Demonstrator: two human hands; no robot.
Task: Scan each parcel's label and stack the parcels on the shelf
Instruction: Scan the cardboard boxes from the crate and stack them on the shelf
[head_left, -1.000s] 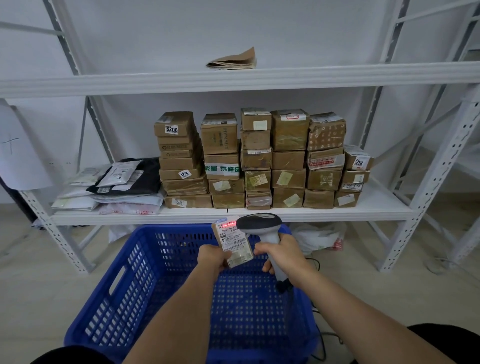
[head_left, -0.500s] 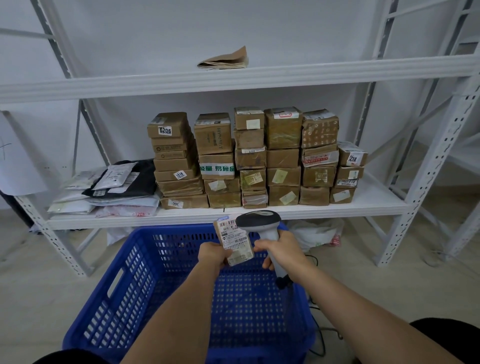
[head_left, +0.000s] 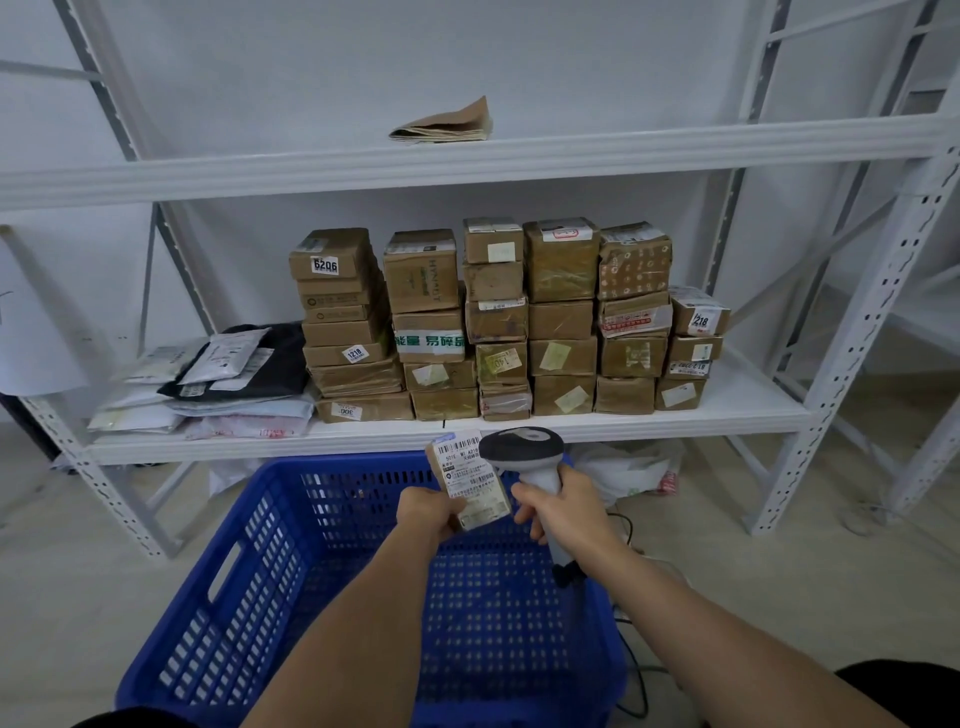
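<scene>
Left hand (head_left: 428, 514) fingers clamped on labelled parcel (head_left: 474, 482); right hand (head_left: 563, 512) fingers wrapped round barcode scanner (head_left: 524, 453), just right of parcel, above blue basket (head_left: 249, 571).

A plain white wall (head_left: 467, 47) stands ahead of me, pale floor (head_left: 67, 597) below, white metal racking (head_left: 852, 332) at my right.

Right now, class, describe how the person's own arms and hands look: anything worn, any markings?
Both forearms are bare up to the frame's lower edge; no sleeves show. The left hand and right hand wear no gloves. No rings, watch, bands or markings are visible on either. Dark clothing shows only at the frame's bottom corners.
</scene>
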